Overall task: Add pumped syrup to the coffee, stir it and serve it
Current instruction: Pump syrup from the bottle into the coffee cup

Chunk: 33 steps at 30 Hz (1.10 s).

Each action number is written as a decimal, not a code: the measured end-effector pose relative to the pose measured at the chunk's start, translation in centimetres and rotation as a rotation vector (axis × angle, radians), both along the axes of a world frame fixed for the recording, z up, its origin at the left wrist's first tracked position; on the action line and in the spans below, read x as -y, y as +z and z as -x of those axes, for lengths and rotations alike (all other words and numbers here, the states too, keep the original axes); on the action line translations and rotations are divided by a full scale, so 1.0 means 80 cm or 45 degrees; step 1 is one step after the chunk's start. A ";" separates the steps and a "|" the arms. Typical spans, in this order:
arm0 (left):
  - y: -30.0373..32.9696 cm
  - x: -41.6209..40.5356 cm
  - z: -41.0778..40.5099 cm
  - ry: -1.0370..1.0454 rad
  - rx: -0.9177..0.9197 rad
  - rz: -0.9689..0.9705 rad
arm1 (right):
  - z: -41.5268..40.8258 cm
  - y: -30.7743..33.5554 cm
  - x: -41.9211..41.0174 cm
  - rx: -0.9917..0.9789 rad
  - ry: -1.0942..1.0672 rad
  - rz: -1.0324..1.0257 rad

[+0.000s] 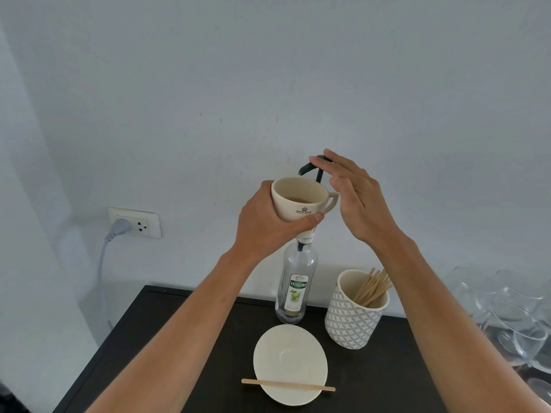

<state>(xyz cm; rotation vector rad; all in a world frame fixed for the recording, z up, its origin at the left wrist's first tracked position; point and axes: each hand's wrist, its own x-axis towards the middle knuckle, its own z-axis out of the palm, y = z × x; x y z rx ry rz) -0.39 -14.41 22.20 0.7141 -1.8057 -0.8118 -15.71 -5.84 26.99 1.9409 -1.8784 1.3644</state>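
My left hand (265, 222) grips a cream coffee cup (301, 201) and holds it in the air, under the spout of the dark pump (310, 168). The cup has brown coffee in it. The pump tops a clear glass syrup bottle (295, 290) standing on the dark table (185, 338). My right hand (354, 198) rests with flat fingers on the pump head. Below, a cream saucer (289, 356) lies on the table, and a wooden stir stick (287, 385) lies across its near edge.
A patterned white-and-grey pot (351, 320) with several wooden stir sticks stands right of the bottle. Clear glassware (512, 317) crowds the far right. A wall socket with a grey plug (134, 223) is at the left. The wall rises just behind the table.
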 end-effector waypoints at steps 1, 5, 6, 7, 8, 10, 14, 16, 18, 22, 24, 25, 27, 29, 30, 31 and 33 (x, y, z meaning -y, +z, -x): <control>0.000 0.000 0.000 0.001 0.004 -0.002 | 0.001 -0.002 0.000 0.003 -0.001 0.002; -0.003 0.000 -0.001 0.007 0.011 0.000 | 0.003 -0.006 0.001 0.003 0.001 0.007; -0.003 0.000 -0.002 0.007 0.012 0.003 | 0.003 -0.006 0.001 -0.003 -0.001 0.009; -0.004 0.000 -0.002 0.006 0.015 0.006 | 0.003 -0.007 0.001 -0.007 -0.001 0.013; -0.005 0.001 -0.003 0.007 0.018 0.009 | 0.004 -0.008 0.002 -0.007 0.002 0.017; -0.006 0.002 -0.003 0.008 0.020 0.013 | 0.004 -0.010 0.003 0.003 0.004 0.024; -0.006 0.003 -0.004 0.016 0.016 0.014 | 0.002 -0.013 0.005 -0.034 -0.031 0.040; -0.005 0.003 -0.005 0.019 0.012 0.016 | 0.002 -0.016 0.007 -0.066 -0.047 0.050; -0.005 0.003 -0.004 0.020 0.008 0.017 | 0.002 -0.017 0.009 -0.081 -0.059 0.050; -0.006 0.003 -0.004 0.029 0.010 0.022 | 0.003 -0.020 0.010 -0.071 -0.059 0.042; -0.007 0.003 -0.003 0.028 0.012 0.030 | 0.004 -0.022 0.011 -0.073 -0.059 0.039; -0.007 0.003 -0.003 0.027 0.010 0.030 | 0.005 -0.023 0.011 -0.074 -0.062 0.037; -0.008 0.003 -0.003 0.023 0.005 0.026 | 0.005 -0.025 0.013 -0.067 -0.066 0.034; -0.009 0.003 -0.002 0.018 0.004 0.022 | 0.005 -0.027 0.013 -0.059 -0.078 0.035; -0.010 0.003 -0.002 0.015 0.002 0.020 | 0.004 -0.028 0.013 -0.064 -0.092 0.039; -0.010 0.003 -0.002 0.014 -0.002 0.015 | 0.003 -0.029 0.013 -0.069 -0.102 0.040; -0.010 0.002 -0.001 0.013 -0.006 0.000 | 0.002 -0.030 0.013 -0.070 -0.106 0.027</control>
